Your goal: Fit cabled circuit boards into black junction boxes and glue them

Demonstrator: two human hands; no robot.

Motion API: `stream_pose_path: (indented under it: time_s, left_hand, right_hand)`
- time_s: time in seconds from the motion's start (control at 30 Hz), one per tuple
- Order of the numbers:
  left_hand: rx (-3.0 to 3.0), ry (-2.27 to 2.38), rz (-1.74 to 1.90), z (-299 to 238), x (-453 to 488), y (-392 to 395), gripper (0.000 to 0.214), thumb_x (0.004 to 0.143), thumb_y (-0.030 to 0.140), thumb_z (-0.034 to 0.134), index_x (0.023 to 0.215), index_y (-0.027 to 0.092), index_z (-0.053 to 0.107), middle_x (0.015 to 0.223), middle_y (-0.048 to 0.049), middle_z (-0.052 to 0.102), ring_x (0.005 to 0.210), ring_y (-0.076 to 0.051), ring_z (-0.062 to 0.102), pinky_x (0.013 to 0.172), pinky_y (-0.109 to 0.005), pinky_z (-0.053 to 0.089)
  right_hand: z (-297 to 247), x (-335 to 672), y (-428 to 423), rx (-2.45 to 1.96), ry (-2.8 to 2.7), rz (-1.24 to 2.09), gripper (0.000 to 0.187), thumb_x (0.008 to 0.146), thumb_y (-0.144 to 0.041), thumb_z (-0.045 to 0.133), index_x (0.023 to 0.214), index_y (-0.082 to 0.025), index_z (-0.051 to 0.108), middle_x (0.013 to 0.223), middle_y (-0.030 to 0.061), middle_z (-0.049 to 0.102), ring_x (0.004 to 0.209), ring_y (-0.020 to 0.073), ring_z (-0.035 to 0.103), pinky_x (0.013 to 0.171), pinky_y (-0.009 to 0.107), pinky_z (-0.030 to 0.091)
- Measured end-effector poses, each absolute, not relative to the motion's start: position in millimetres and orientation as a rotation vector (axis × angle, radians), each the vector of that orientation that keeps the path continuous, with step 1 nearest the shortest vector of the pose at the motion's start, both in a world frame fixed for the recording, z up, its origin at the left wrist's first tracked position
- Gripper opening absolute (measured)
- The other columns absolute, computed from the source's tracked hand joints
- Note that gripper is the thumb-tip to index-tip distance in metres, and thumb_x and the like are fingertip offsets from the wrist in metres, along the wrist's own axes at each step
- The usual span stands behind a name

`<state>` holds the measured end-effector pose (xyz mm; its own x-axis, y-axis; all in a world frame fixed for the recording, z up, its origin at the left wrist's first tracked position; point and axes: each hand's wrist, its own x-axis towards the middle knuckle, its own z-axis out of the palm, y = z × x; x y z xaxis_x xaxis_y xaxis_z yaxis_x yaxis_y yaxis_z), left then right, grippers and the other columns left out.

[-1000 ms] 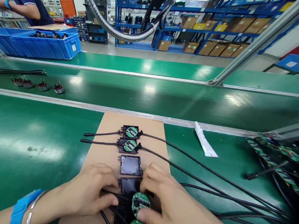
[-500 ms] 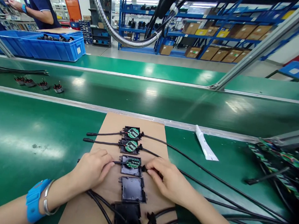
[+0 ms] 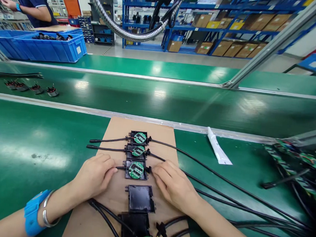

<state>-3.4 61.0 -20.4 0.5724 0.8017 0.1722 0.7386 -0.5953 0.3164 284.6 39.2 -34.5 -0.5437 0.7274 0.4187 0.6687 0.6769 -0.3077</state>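
Between my hands lies the third black plastic housing (image 3: 127, 174) in a column, with a round green circuit board (image 3: 136, 170) in it. My left hand (image 3: 96, 173) is closed in a pinch on the short black cable (image 3: 120, 167) leaving its left side. At the right, beside the black cable clip (image 3: 148, 169), my right hand (image 3: 173, 184) is closed on the long cable (image 3: 209, 195); its fingertips partly hide it. Two more housings with boards (image 3: 139, 137) sit just beyond. Nearer me are a bare housing (image 3: 141, 198) and another housing (image 3: 132, 227) with a board at its edge.
Brown cardboard (image 3: 111, 202) lies under the housings. A white tube (image 3: 218, 148) rests to the right, near a pile of circuit boards and wires (image 3: 292, 171). Small round components (image 3: 52, 90) stand beyond the metal rail. Blue bins (image 3: 51, 48) and a person (image 3: 33, 1) are farther back.
The third housing has moved away from me, up close to the second one. Its board now lies flatter in it. Both hands have shifted slightly forward with the cables.
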Motion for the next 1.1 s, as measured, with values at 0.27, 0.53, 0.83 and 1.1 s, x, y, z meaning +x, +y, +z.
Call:
stream_pose_path:
  time_s: [0.27, 0.53, 0.83, 1.1]
  left_hand:
    - [2.411, 1.231, 0.594, -14.3, -9.0, 57.0, 0.019, 0.095, 0.023, 0.041, 0.083, 0.018, 0.055, 0.079, -0.0029, 0.056, 0.074, -0.018, 0.053, 0.068, -0.029, 0.042]
    - [2.086, 1.158, 0.417, -3.3, -2.4, 60.6, 0.020, 0.095, 0.024, 0.041, 0.081, 0.020, 0.055, 0.076, 0.0002, 0.057, 0.069, -0.015, 0.052, 0.062, -0.025, 0.039]
    - [2.060, 1.198, 0.468, -3.6, 1.0, 55.9, 0.017, 0.095, 0.025, 0.040, 0.082, 0.020, 0.050, 0.074, 0.0009, 0.053, 0.066, -0.015, 0.049, 0.060, -0.025, 0.038]
    - [2.078, 1.224, 0.371, 0.2, 11.8, 57.0, 0.009, 0.092, 0.029, 0.046, 0.094, 0.021, 0.050, 0.088, -0.0016, 0.058, 0.079, -0.018, 0.055, 0.070, -0.029, 0.041]
  right_hand:
    - [-35.1, 278.7, 40.8, -1.041, -2.301, 0.177, 0.017, 0.089, -0.006, 0.046, 0.098, -0.015, 0.057, 0.088, 0.0084, 0.060, 0.081, 0.0205, 0.053, 0.072, 0.036, 0.048]
    - [-26.9, 281.6, 39.9, -1.065, -2.187, 0.433, 0.013, 0.092, -0.009, 0.043, 0.098, -0.018, 0.050, 0.088, 0.0064, 0.056, 0.082, 0.0186, 0.052, 0.072, 0.035, 0.046]
    - [-25.3, 280.5, 38.9, -1.044, -2.164, 0.461, 0.018, 0.092, -0.007, 0.043, 0.105, -0.018, 0.048, 0.094, 0.0075, 0.054, 0.088, 0.0181, 0.053, 0.075, 0.033, 0.048]
    - [-31.6, 274.6, 37.2, -1.099, -2.170, 0.492, 0.016, 0.093, -0.008, 0.041, 0.104, -0.019, 0.048, 0.094, 0.0072, 0.054, 0.085, 0.0178, 0.054, 0.074, 0.032, 0.049]
